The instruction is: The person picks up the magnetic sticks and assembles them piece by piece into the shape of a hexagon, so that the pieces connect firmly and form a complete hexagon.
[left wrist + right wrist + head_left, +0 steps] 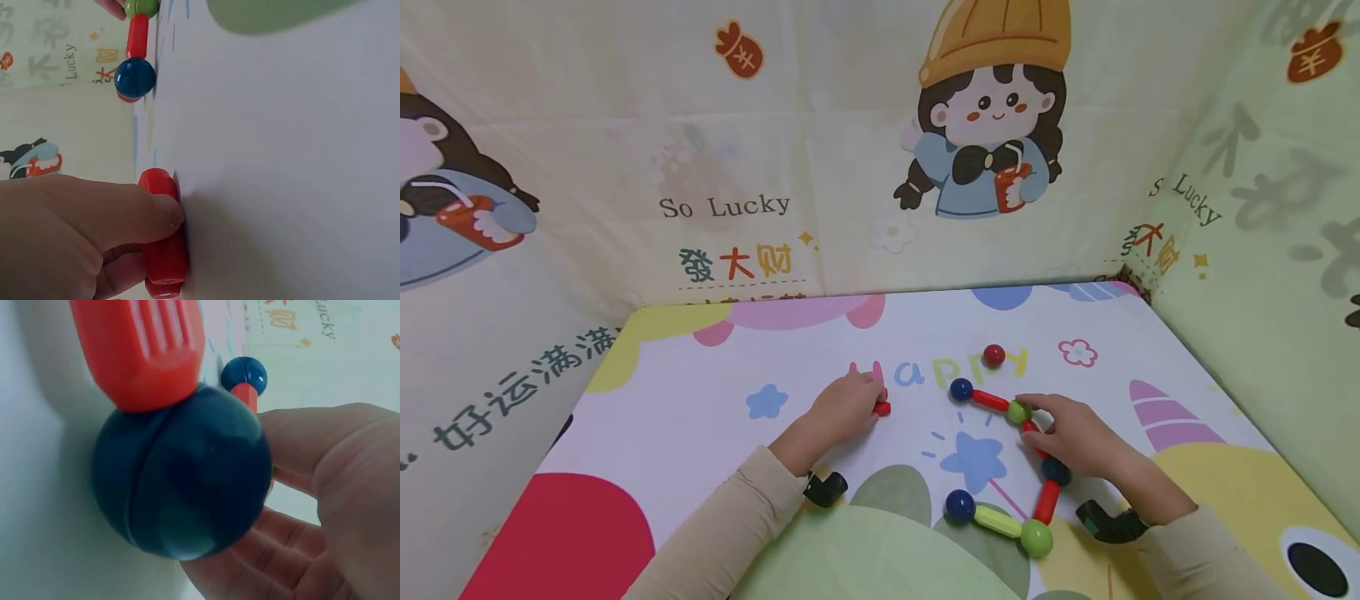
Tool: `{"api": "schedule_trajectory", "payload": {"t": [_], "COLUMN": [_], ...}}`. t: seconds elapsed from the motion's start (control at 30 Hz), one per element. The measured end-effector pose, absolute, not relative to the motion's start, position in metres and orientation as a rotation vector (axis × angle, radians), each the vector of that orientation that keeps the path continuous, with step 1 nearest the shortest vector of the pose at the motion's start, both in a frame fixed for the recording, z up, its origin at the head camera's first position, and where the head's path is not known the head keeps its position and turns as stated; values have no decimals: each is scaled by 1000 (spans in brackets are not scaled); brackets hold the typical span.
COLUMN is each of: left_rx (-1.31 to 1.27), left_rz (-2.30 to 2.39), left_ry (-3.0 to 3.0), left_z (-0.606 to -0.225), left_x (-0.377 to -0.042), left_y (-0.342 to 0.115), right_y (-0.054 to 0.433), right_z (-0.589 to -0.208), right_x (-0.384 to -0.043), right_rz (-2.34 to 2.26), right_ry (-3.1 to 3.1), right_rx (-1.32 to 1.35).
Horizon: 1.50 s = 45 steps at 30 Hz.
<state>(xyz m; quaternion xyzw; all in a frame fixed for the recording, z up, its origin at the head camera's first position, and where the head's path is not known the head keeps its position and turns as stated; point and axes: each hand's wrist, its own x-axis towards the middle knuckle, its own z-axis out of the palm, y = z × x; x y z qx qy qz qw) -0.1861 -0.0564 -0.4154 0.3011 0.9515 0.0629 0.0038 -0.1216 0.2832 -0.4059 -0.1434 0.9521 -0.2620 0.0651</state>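
In the head view, a chain of smooth plastic balls and rods lies on the right half of the printed worktop (pixel 700 433), bending round so that its gap faces the left edge. From its far end it runs: a dark blue ball (pixel 961 389), a red rod (pixel 990 401), a green ball (pixel 1018 412), a second red rod, another dark blue ball (pixel 1056 472), a third red rod (pixel 1047 502), a larger-looking green ball (pixel 1036 537), a yellow-green ribbed rod (pixel 997 522) and a last dark blue ball (pixel 960 506). Five balls and four rods look joined; the two ends do not meet. A glossy red ball (pixel 994 356) sits apart, closer to the far edge — not part of the chain. The right hand (pixel 1078 437) grasps the chain around the nearer side of the first green ball; the left hand (pixel 842 408) is left of it, over loose red plastic pieces (pixel 883 409).

The left wrist view shows the left hand gripping one red piece, with another end showing beside it — at least two, seemingly unattached, so these and the red ball remain unused.

In the right wrist view, a red rod meets a dark blue ball, seemingly a finished joint; the right hand's fingers curl behind, their exact contact hidden.
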Motion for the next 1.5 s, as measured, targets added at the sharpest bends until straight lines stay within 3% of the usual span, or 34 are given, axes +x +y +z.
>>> {"api": "schedule_trajectory", "payload": {"t": [0.97,1.5], "left_rx": [852,950], "left_rz": [566,408], "left_ry": [2778,2742], "left_z": [-403,-403], "left_x": [-213,-229], "left_y": [-5,17], "right_y": [278,271], "right_z": [-414,-416], "right_x": [-110,-102], "right_rz": [-903,-880], "right_ry": [2862,2916], "right_rx": [-267,-192]}}
